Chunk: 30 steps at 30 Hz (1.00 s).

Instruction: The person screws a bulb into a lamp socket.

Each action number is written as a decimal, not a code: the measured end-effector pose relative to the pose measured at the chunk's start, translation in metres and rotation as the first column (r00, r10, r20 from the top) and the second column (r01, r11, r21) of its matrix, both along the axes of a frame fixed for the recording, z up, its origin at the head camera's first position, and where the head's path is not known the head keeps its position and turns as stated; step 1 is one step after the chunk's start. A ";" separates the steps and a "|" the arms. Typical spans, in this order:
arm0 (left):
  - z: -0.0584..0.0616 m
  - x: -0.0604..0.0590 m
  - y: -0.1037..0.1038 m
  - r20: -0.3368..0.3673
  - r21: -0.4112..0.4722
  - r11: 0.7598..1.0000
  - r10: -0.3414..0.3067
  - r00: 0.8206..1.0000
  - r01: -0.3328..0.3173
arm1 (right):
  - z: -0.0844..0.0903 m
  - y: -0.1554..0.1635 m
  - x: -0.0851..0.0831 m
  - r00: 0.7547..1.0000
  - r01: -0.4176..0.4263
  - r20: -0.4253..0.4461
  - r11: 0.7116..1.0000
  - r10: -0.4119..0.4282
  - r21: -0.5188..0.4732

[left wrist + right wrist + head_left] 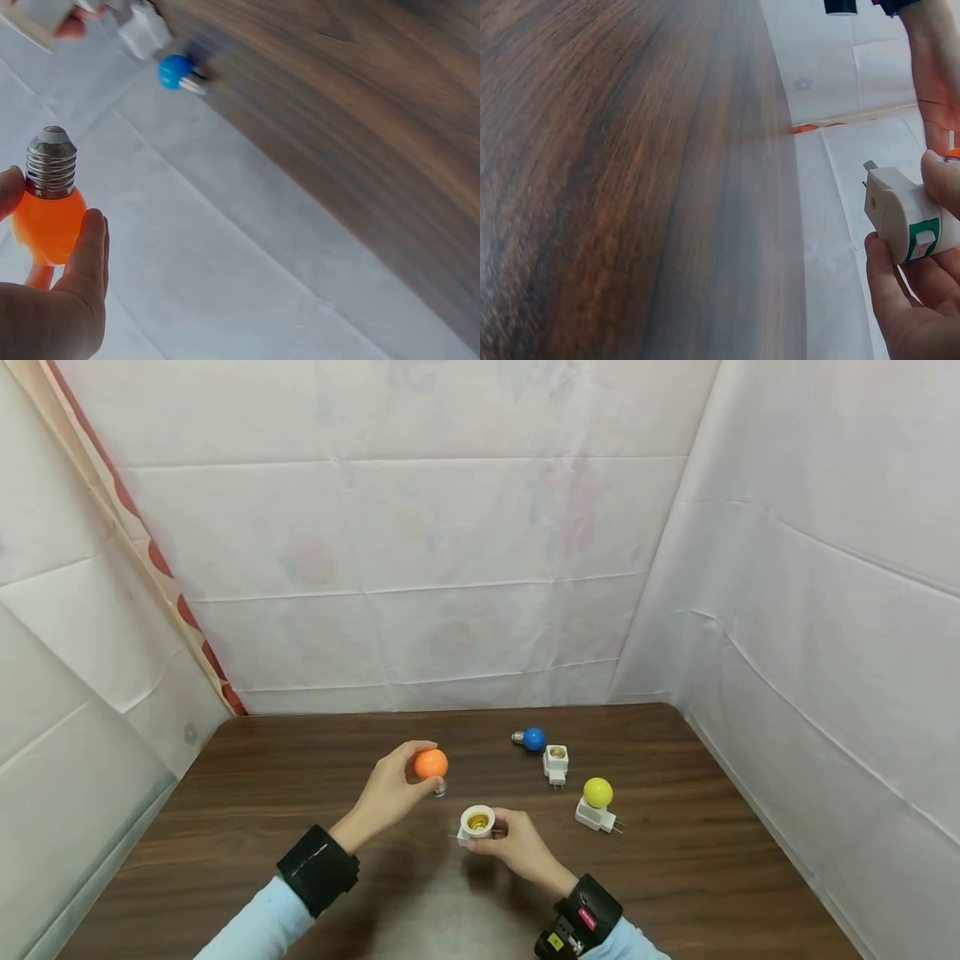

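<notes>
My left hand [390,795] pinches an orange bulb [431,764] above the table, its metal screw base [51,161] pointing down toward the right. In the left wrist view the fingers [86,251] curl round the orange bulb [46,225]. My right hand [517,843] grips a white plug-in lamp socket [477,821] with its brass opening facing up, just below and to the right of the bulb. The right wrist view shows the socket [907,214] with a green switch and its plug prongs. Bulb and socket are apart.
A blue bulb [532,739] lies on the dark wooden table [300,760] at the back, beside an empty white socket [556,764]. A yellow bulb [597,792] sits in another white socket [596,816] to the right. White sheeting walls the table on three sides.
</notes>
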<state>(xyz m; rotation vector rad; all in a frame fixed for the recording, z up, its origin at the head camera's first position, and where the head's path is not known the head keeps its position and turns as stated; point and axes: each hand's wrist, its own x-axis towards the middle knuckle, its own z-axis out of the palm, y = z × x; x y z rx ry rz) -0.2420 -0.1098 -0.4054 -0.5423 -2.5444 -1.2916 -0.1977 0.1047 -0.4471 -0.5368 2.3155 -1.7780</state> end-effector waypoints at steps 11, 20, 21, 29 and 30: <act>0.010 0.025 0.027 -0.058 0.064 0.982 -0.176 0.983 0.180 | 0.006 -0.001 -0.002 0.999 -0.044 -0.014 0.997 0.044 -0.056; 0.003 0.033 0.035 -0.057 0.093 0.962 -0.254 0.966 0.258 | 0.005 -0.002 -0.001 1.000 -0.029 0.001 0.997 0.030 -0.078; 0.003 0.034 0.036 -0.053 0.098 0.960 -0.259 0.965 0.263 | 0.006 -0.002 -0.001 1.000 -0.030 -0.003 0.997 0.030 -0.077; 0.001 0.036 0.040 -0.046 0.123 0.956 -0.264 0.963 0.268 | 0.015 -0.001 0.002 0.999 -0.026 -0.036 0.999 0.025 -0.033; 0.001 0.036 0.040 -0.050 0.122 0.955 -0.266 0.963 0.270 | 0.015 -0.001 0.002 0.999 -0.023 -0.040 0.999 0.022 -0.031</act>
